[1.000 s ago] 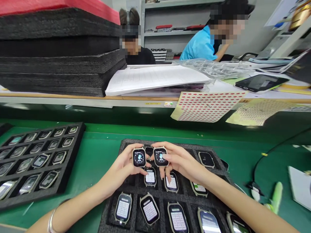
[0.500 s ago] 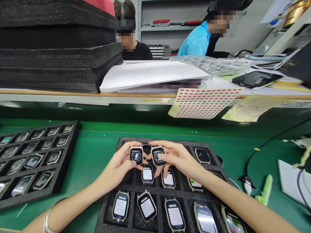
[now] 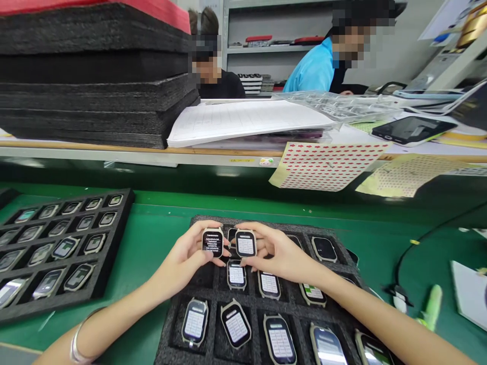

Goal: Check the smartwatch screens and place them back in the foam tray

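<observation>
The left hand (image 3: 190,253) holds one watch (image 3: 212,243), showing lines of text; the right hand (image 3: 279,251) holds a second watch (image 3: 246,244), showing a pale grid; both watches are side by side above the back of a black foam tray (image 3: 213,324); other watches (image 3: 236,323) lie in its compartments (the right forearm (image 3: 353,301) hides part of it); left on the green tabletop (image 3: 152,238) sits another filled tray (image 3: 102,268); behind, a ledge (image 3: 213,158) bears a foam stack (image 3: 95,94) and papers (image 3: 247,121).

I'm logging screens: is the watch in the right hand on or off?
On: the watch displays a lit white grid.
</observation>
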Available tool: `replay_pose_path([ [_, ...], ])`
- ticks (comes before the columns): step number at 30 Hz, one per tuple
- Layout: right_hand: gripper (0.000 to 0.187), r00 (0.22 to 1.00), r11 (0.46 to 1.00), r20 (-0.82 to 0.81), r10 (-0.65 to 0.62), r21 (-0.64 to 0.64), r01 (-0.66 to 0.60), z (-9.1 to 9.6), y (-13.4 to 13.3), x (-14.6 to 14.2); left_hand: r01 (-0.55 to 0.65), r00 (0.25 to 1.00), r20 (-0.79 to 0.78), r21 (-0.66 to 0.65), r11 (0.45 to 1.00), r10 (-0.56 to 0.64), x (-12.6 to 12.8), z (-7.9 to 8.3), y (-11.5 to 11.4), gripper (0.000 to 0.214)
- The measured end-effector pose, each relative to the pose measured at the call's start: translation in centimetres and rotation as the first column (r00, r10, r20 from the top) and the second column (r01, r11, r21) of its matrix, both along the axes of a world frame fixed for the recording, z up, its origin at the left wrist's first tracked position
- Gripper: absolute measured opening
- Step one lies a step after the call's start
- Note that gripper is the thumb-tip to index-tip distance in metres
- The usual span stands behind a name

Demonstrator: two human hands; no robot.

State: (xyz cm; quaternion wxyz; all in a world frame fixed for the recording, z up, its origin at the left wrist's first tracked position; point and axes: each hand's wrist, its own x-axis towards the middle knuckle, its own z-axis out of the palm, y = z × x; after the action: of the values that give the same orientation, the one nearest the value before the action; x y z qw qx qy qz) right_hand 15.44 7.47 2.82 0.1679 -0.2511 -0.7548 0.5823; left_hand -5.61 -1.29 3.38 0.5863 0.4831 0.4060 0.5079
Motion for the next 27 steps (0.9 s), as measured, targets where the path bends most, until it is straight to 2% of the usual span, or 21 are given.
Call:
replay_pose_path([
  [1,0.052,0.998,0.989,0.065,-0.019,0.150,0.009,-0.1,0.4,-0.4,0.005,1.000,0.003,0.001,1.000,-0.005,-0.2,0.0,-0.1,0.032],
  [2,0.048,0.992,0.952,0.121,-0.039,0.306,0.000,-0.2,0.8,-0.9,0.014,1.000,0.006,-0.003,1.000,-0.014,-0.4,0.0,-0.3,0.030],
  [4,0.042,0.981,0.838,0.185,-0.055,0.543,-0.055,-0.5,1.6,-2.3,0.026,1.000,0.011,-0.018,1.000,-0.026,-0.7,0.0,-0.6,0.028],
  [7,0.039,0.975,0.713,0.223,-0.008,0.684,-0.151,-1.5,2.3,-4.9,0.020,1.000,0.017,-0.047,0.999,-0.019,-0.7,-0.2,-1.1,0.026],
  [10,0.042,0.970,0.650,0.244,0.003,0.736,-0.187,-2.6,2.4,-7.0,0.007,1.000,0.009,-0.069,0.998,-0.006,-0.5,-0.3,-1.5,0.024],
  [14,0.051,0.969,0.616,0.247,-0.004,0.764,-0.193,-2.3,2.4,-6.9,-0.002,1.000,0.011,-0.068,0.998,0.003,-0.4,-0.3,-1.7,0.023],
  [17,0.031,0.952,0.603,0.295,-0.077,0.775,-0.191,-0.9,2.6,-4.8,0.002,1.000,0.013,-0.067,0.998,-0.001,-0.5,-0.4,-1.8,0.024],
  [20,0.017,0.923,0.622,0.363,-0.128,0.754,-0.210,-0.1,2.6,-2.8,0.009,1.000,0.005,-0.073,0.997,-0.009,-0.5,-0.4,-2.0,0.025],
  [23,0.011,0.909,0.637,0.369,-0.192,0.752,-0.171,-0.7,2.0,-2.2,0.030,0.999,-0.008,-0.059,0.998,-0.031,-0.3,-0.6,-2.2,0.026],
  [25,0.016,0.901,0.654,0.351,-0.255,0.749,-0.107,-1.5,1.6,-2.5,0.044,0.998,-0.045,-0.045,0.998,-0.046,-0.2,-0.8,-2.4,0.031],
  [27,0.025,0.895,0.683,0.319,-0.313,0.730,-0.021,-2.1,1.4,-3.0,0.066,0.987,-0.147,-0.037,0.997,-0.071,-0.4,-1.4,-2.5,0.045],
])
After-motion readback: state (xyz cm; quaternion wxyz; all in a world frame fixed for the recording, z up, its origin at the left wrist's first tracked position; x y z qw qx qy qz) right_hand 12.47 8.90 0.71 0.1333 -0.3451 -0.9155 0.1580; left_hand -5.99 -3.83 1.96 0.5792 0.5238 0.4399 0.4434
